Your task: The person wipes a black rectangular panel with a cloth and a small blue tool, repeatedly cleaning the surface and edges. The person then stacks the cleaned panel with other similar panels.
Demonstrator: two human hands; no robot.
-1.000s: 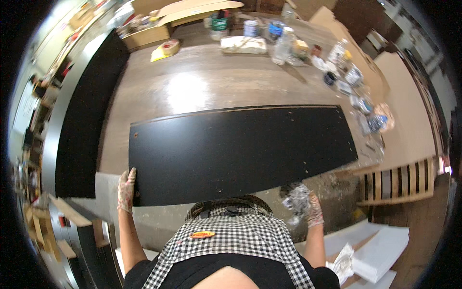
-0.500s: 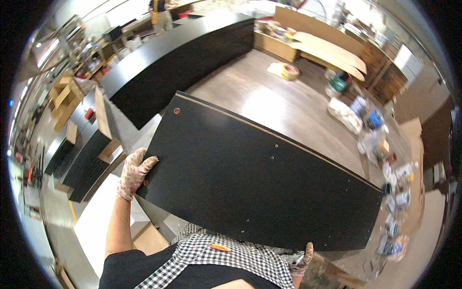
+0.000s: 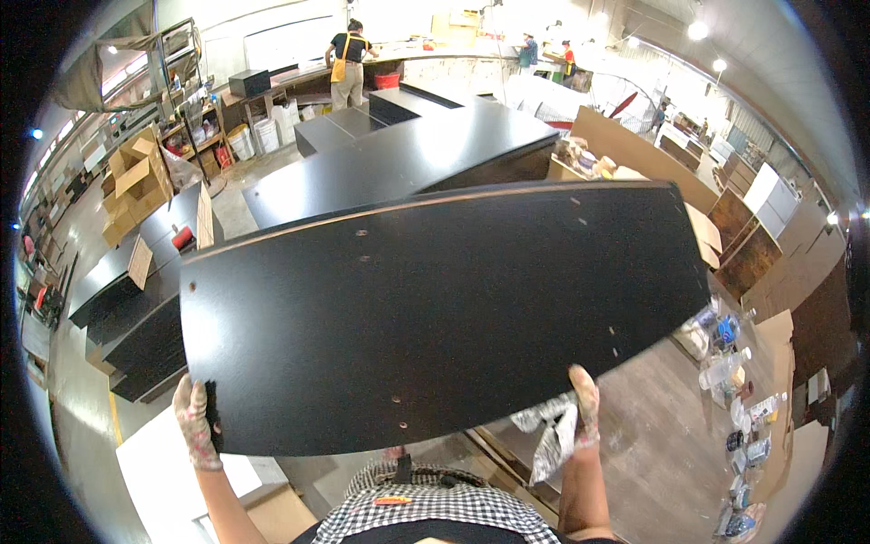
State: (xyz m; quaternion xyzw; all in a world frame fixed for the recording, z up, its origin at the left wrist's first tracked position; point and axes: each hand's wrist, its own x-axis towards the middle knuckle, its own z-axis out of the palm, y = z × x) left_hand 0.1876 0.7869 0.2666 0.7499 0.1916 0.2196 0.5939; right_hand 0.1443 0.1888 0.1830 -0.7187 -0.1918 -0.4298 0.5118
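A large black board with small drilled holes and a bare brown strip along its far edge is held up in front of me. My gloved left hand grips its left end close to the near corner. On the near edge, right of the middle, my gloved right hand has its thumb over the top face, with the other fingers hidden beneath. Against that hand hangs a crumpled silvery-white cloth or sheet; whether the hand holds it too, I cannot tell.
Beyond the board lies a long black panel. Stacked black boxes and open cardboard cartons stand left. Bottles and jars line the worktable on the right. A person in a yellow apron works at the back.
The board has come up and turned, its right end swinging away from me and its left end nearer. Both hands still hold it. My view has lifted, showing more of the workshop.
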